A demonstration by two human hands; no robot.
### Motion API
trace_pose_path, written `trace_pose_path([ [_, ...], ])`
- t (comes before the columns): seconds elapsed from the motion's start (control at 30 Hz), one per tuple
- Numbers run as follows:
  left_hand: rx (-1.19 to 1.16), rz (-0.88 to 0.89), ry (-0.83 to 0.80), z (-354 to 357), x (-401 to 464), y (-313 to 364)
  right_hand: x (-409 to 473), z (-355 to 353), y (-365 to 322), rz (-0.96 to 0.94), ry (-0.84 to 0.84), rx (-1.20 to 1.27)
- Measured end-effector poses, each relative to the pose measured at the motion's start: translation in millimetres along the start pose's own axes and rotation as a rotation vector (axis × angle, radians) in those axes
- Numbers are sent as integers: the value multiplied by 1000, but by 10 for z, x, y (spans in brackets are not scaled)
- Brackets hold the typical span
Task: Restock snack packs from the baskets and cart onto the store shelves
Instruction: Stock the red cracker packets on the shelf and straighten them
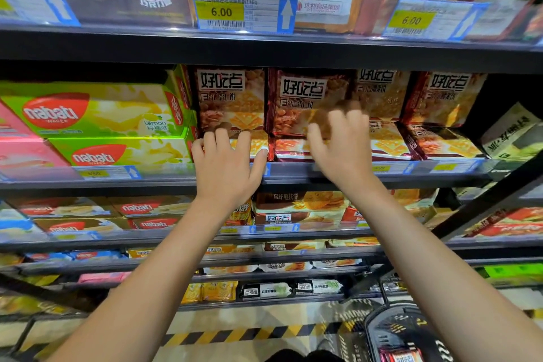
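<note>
Dark-red biscuit packs stand in a row on the middle shelf (296,175), with more lying flat in front of them. My left hand (226,164) rests its fingers on the flat pack (257,144) below the leftmost upright pack (232,97), thumb stretched right along the shelf edge. My right hand (342,147) is blurred, its spread fingers lying against the lower part of the second upright pack (296,94). Neither hand is wrapped round a pack.
Green and pink Nabati wafer boxes (97,114) fill the shelf left of the packs. More biscuit packs (440,97) stand to the right. A black basket (379,329) with a red pack (402,357) in it sits low right. Stocked shelves lie above and below.
</note>
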State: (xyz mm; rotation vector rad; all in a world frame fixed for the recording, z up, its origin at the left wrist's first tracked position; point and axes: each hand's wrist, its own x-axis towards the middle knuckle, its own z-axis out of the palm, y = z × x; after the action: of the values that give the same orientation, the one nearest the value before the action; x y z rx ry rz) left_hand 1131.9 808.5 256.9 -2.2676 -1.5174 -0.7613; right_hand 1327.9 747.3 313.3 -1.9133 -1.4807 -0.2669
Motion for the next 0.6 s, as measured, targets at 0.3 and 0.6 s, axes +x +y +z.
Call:
trace_pose_path([
  [0.3,-4,23,-16,-16,-6,-21,-232,237,-95,-153,-280,-304],
  [0.6,-20,52,-23,-57,-10,-16,-244,153,-47,-154,-342,-251],
])
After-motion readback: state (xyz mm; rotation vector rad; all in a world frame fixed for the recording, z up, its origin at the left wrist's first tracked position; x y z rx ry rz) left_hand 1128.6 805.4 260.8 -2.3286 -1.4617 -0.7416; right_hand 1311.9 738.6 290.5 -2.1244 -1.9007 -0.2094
